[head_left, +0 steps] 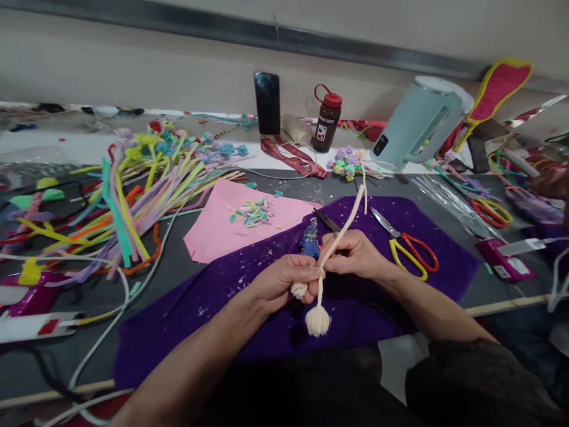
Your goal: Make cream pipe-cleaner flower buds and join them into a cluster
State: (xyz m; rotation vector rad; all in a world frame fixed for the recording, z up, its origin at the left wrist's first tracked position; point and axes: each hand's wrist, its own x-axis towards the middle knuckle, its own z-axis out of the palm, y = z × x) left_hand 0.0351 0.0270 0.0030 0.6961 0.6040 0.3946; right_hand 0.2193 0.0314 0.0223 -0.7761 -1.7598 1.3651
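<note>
Both hands meet over the purple felt [275,332] on the surface, and a cream pipe cleaner [342,228] runs between them. The left hand [284,281] is closed around a small coiled ball at one end; a second, larger ball [317,320] hangs just below that grip. The right hand [353,254] pinches the stem a little farther along. From there the long axis rises away from the person, up and to the right, its free tip pointing toward the pastel pompom cluster [347,163]. The right hand is the nearer to that free length. Yellow-and-red scissors [406,249] lie just right of it.
</note>
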